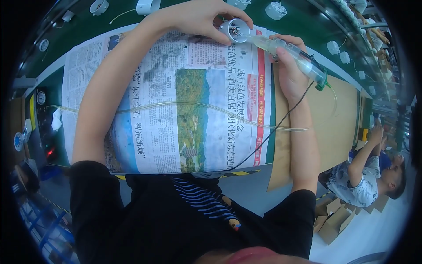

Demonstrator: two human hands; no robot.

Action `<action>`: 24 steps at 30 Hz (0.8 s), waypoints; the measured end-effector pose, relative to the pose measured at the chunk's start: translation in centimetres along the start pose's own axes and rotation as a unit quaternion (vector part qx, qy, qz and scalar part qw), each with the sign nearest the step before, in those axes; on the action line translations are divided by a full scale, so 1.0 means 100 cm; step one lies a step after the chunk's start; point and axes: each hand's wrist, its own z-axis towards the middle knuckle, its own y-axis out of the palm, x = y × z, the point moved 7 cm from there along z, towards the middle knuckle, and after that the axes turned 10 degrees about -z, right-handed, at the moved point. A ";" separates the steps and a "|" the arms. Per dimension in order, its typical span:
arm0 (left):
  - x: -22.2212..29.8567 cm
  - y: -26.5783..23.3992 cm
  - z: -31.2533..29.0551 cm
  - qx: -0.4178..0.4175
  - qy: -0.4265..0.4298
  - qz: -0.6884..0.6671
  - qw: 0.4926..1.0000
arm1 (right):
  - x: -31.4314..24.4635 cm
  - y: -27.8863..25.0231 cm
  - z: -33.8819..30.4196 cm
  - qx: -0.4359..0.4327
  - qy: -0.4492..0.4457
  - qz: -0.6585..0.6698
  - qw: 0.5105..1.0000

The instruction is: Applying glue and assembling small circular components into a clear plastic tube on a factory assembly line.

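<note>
Wearer's hands (200,18) (291,72): two; syringe (308,66): one; held cup (241,29): one.

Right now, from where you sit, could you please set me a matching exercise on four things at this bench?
1. White round cup
2. Clear syringe
3. Newspaper
4. Cardboard sheet

A. Plain brown, to the right of the printed pages
B. Held in the left hand
C. Spread out, with a large landscape picture
D. Gripped in the right hand

Pairs: 1-B, 2-D, 3-C, 4-A

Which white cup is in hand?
The white cup held by the left hand, the syringe pointing into it; the other white cups sit on the green bench.
</note>
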 end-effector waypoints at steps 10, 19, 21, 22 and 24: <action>-0.008 -0.025 -0.007 0.073 0.035 0.255 0.963 | -0.004 -0.003 0.002 0.026 -0.011 0.107 0.994; -0.012 -0.022 -0.009 0.183 0.162 0.376 0.894 | -0.002 -0.005 0.002 0.036 0.004 0.093 0.995; -0.021 -0.025 -0.008 0.188 0.129 0.400 0.888 | -0.001 -0.008 0.002 0.048 0.011 0.071 0.996; -0.026 -0.029 -0.008 0.192 0.098 0.424 0.880 | -0.001 -0.006 0.002 0.033 0.006 0.076 0.997; -0.031 -0.037 -0.010 0.197 0.067 0.447 0.870 | -0.001 -0.005 0.001 0.028 0.011 0.072 0.997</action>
